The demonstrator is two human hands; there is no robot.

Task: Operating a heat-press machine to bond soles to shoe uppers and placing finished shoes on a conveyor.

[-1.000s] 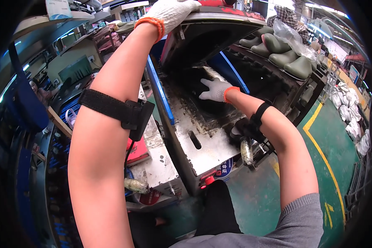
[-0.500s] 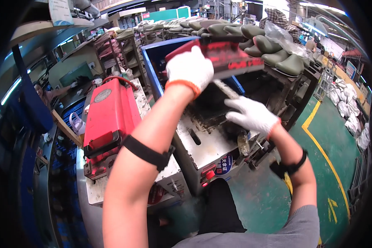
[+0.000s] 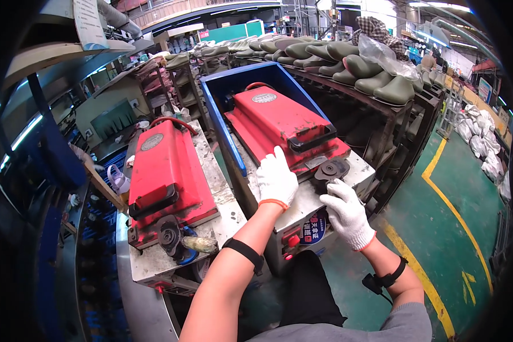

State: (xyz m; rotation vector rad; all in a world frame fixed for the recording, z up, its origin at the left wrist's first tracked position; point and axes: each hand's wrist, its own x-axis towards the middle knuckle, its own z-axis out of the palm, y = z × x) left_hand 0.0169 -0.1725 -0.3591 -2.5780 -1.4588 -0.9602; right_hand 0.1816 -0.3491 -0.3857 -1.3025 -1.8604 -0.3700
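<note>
In front of me a red metal lid (image 3: pixel 279 114) with a black handle (image 3: pixel 313 138) lies lowered over a white machine (image 3: pixel 302 199). My left hand (image 3: pixel 277 176), in a white glove, is at the lid's near left edge, its index finger stretched out and nothing held. A dark round clamp knob (image 3: pixel 332 169) sits at the machine's front. My right hand (image 3: pixel 347 214), also gloved, is just below the knob with fingers curled at its lever, which the glove mostly hides.
At left stands a second machine with a red lid (image 3: pixel 168 165), its own dark knob (image 3: pixel 170 235) and a wrapped lever grip (image 3: pixel 199 244). A blue guard (image 3: pixel 225 122) surrounds the front machine's back and sides. Green clogs (image 3: pixel 376 85) fill a rack at right. Yellow lines (image 3: pixel 456 211) mark the green floor.
The red lid has come down from its raised position onto the machine. My left hand has let go of it and moved down toward me; my right hand has moved down to the knob.
</note>
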